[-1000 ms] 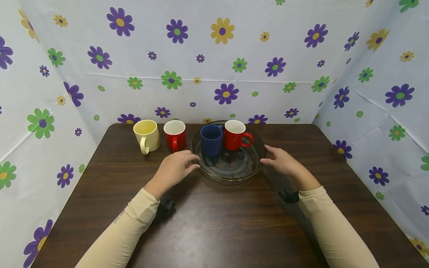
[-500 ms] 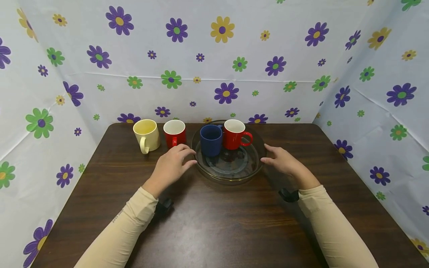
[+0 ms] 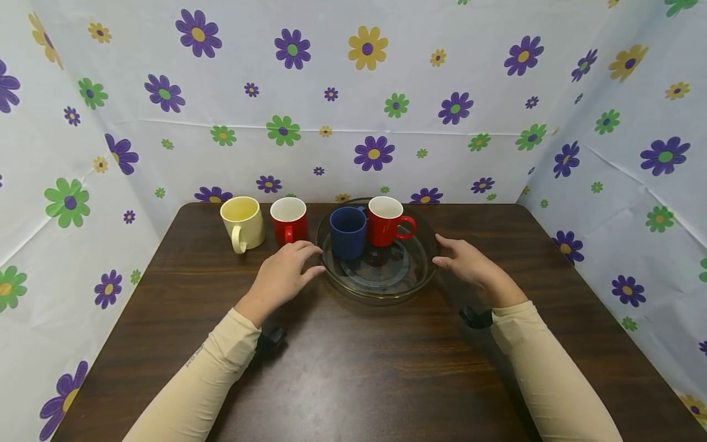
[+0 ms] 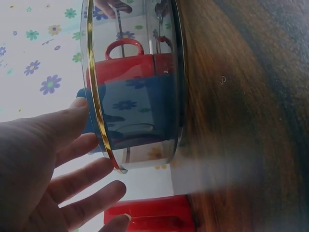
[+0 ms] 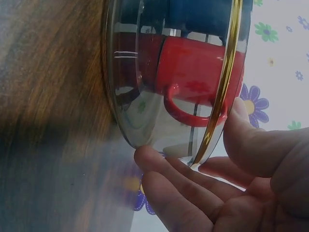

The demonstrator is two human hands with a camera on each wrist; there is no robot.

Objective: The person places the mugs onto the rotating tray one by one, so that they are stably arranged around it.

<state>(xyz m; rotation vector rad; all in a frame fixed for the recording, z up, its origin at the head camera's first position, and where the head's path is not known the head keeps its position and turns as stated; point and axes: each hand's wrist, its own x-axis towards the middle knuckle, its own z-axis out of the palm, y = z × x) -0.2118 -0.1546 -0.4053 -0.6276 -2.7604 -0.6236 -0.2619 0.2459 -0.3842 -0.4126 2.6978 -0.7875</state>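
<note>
A clear round tray (image 3: 381,283) with a gold rim stands on the table. On it, towards the back, are a blue mug (image 3: 348,238) and a red mug (image 3: 382,229) with a white inside. Beside the tray's left edge is my left hand (image 3: 282,273), fingers spread and loosely bent; in the left wrist view the fingertips lie close to the gold rim (image 4: 99,113). My right hand (image 3: 466,267) is at the right edge. In the right wrist view its fingertips (image 5: 145,157) touch the tray's lower side, with the thumb near the rim.
Left of the tray a second red mug (image 3: 299,229) stands just beyond my left hand, and a pale yellow mug (image 3: 251,229) stands farther left. The dark wood table (image 3: 375,374) ends at the flowered cloth (image 3: 237,73) behind and at the sides.
My left hand has drawn back a little to the left from the tray's edge. The right hand has shifted slightly away from me along the rim. The mugs have barely moved.
</note>
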